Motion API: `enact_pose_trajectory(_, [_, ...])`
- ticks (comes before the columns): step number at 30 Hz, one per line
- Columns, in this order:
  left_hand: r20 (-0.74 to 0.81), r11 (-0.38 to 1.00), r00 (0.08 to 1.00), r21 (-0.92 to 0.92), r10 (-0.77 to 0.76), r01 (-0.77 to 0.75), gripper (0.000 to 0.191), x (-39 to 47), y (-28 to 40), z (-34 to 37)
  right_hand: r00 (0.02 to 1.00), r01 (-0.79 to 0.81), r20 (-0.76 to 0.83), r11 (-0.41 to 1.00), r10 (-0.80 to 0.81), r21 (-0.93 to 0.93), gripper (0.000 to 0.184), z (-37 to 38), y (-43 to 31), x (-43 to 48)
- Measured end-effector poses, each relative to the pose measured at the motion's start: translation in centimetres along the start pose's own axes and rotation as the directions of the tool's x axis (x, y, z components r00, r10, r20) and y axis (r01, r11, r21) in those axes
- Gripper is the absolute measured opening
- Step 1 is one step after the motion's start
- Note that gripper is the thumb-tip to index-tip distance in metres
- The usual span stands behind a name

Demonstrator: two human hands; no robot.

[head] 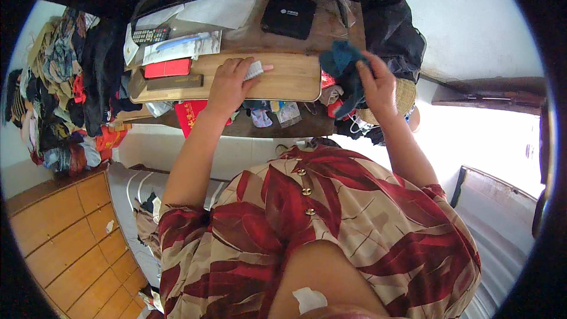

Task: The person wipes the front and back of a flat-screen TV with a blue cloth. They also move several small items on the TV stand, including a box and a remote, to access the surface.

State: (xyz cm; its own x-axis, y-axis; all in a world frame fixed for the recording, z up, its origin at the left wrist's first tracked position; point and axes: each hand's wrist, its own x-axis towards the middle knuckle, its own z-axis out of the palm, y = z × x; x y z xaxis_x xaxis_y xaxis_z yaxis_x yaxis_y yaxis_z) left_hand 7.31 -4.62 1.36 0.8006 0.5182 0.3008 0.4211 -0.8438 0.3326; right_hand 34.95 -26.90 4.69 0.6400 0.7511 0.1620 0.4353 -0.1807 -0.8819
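My left hand [232,82] rests over a light wooden board [292,73], its fingers closed around a small white ribbed object [253,71]; a pinkish tip, perhaps a fingertip, shows beside it. At the board's right end, my right hand [378,82] pinches a dark teal cloth [341,60] that hangs down past the board's edge. On the board's left part lie a red flat case [167,68] and a long narrow brown box [175,81] that bears writing.
Behind the board are a remote control [151,34], a blue pen-like item [182,40] on paper and a black set-top box [289,15]. A straw hat [401,97] and black bags [392,31] sit at right. Clothes [62,84] are heaped at left; small items lie on a lower shelf [305,127].
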Motion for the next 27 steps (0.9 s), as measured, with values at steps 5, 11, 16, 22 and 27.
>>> enact_pose_trajectory(5, [-0.065, 0.995, 0.994, -0.028, 0.093, -0.095, 0.05, 0.0, 0.7, -1.0, 0.926, 0.292, -0.183, 0.934, -0.33, -0.208, 0.026, -0.1, 0.6, 2.5])
enact_pose_trajectory(11, [-0.303, 0.983, 0.947, -0.112, 0.105, -0.145, 0.052, 5.0, 3.8, -0.1, 0.853, 0.487, 0.174, 0.627, -0.493, -0.608, 0.037, 4.2, 3.1, 3.0])
enact_pose_trajectory(16, [-0.202, 0.973, 0.962, 0.102, -0.185, 0.208, 0.085, 12.9, 6.8, 3.6, 0.833, 0.542, 0.258, 0.629, -0.489, -0.557, 0.037, 4.8, 2.8, 3.0])
enact_pose_trajectory(22, [0.032, 0.902, 0.915, 0.183, -0.403, 0.391, 0.101, 15.2, 7.7, 4.5, 0.842, 0.534, 0.248, 0.683, -0.478, -0.498, 0.035, 1.6, 2.5, 2.8])
enact_pose_trajectory(27, [0.007, 0.925, 0.927, -0.059, -0.376, 0.375, 0.099, 15.6, 5.3, 2.6, 0.842, 0.539, 0.261, 0.707, -0.473, -0.457, 0.034, 2.4, 2.9, 3.3])
